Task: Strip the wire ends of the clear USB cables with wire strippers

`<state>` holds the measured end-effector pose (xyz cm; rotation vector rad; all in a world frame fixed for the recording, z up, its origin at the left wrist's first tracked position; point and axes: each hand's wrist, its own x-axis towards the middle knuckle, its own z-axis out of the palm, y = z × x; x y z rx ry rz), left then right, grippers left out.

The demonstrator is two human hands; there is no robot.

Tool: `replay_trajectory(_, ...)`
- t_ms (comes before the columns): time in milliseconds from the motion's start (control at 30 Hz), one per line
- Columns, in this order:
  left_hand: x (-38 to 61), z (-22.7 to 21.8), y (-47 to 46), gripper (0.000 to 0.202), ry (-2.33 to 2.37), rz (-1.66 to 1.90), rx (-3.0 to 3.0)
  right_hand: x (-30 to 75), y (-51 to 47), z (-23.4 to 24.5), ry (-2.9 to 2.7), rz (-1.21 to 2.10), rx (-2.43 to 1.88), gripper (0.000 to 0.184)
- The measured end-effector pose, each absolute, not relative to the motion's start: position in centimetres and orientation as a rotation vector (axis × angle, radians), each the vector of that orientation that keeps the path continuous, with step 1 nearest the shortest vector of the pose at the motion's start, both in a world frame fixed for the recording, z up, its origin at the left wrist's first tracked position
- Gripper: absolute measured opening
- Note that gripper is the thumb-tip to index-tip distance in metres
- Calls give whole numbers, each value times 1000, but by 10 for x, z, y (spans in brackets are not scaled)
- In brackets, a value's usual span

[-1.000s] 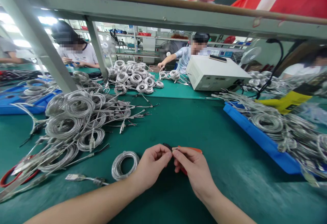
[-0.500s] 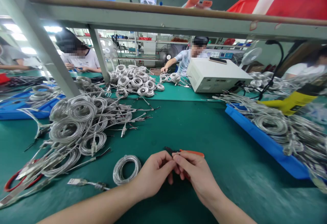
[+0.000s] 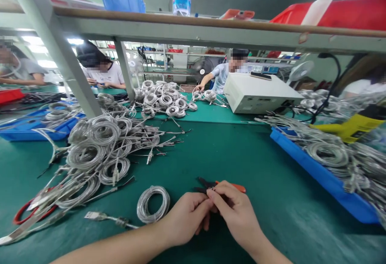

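Observation:
My left hand [image 3: 185,217] and my right hand [image 3: 237,213] meet fingertip to fingertip low in the middle of the green mat [image 3: 229,151]. Both pinch something small between thumb and fingers; I cannot make it out. Small cutters with orange handles [image 3: 221,185] lie on the mat just beyond my right hand's fingers. A coiled transparent cable [image 3: 153,203] with a USB plug [image 3: 93,215] lies to the left of my left hand.
A big heap of coiled cables [image 3: 99,147] covers the left. A blue tray [image 3: 319,175] of cables sits at right, by a yellow tool [image 3: 356,125]. A white box device [image 3: 262,93] stands behind. People sit across the bench; a metal shelf frame [image 3: 193,27] spans overhead.
Both hands have slid lower in the picture as the view tilted up, still pinched together. The cutters' jaws now show beyond the fingers.

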<state>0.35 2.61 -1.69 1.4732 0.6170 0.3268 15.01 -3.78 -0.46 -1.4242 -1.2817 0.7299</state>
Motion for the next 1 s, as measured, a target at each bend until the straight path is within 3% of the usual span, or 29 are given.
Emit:
replay_trajectory(300,2,-11,20,44,567,572,1533,146,-34,-13,-819,1104,-1374,42)
replay_trajectory(567,1,-2,15,40,416,548,1584,146,-41,0,-1146,679,-1441,37)
replay_trajectory(767,-1,-7,17,45,492,493,1576,149,-39,-10,-1086,828,-1398,39)
replay_trajectory(1000,1,2,24,21,592,583,1530,150,-38,-12,-1023,857,-1323,39)
